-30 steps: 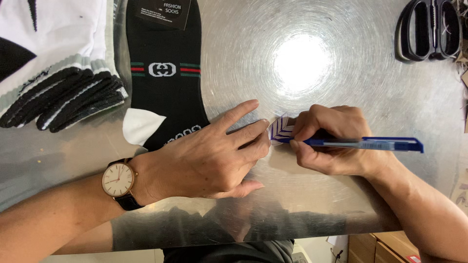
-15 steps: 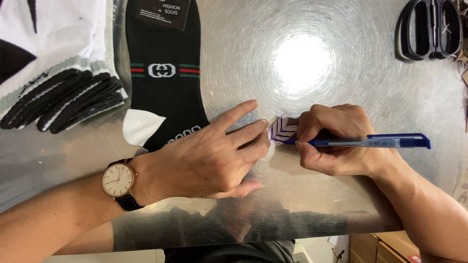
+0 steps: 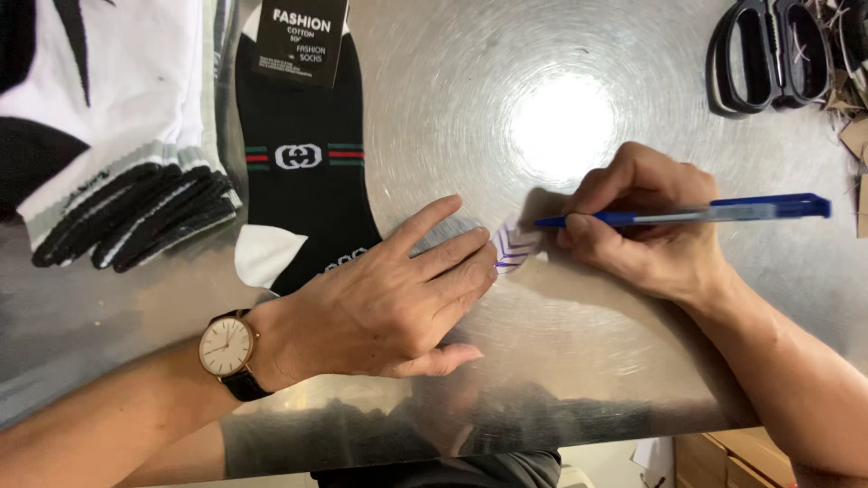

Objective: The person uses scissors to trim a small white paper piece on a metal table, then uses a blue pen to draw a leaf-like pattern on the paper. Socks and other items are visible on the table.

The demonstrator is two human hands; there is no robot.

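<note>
On the steel bench (image 3: 588, 380), the left hand (image 3: 389, 303) lies flat with fingers spread, pinning a small white sticker (image 3: 514, 246) with purple lines. The right hand (image 3: 646, 230) pinches a blue pen (image 3: 687, 214), tip at the sticker. A black sock (image 3: 303, 190) with a rectangular black label (image 3: 300, 41) lies left.

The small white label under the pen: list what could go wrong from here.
1. The small white label lies on slick, shiny metal table, pinned only by the left hand's fingertips; it may slide mid-stroke and smear the purple lines.
2. The right hand rests close beside the fresh marks, so it could drag ink.
3. The blue pen could run off the label's edge onto the table.
</note>
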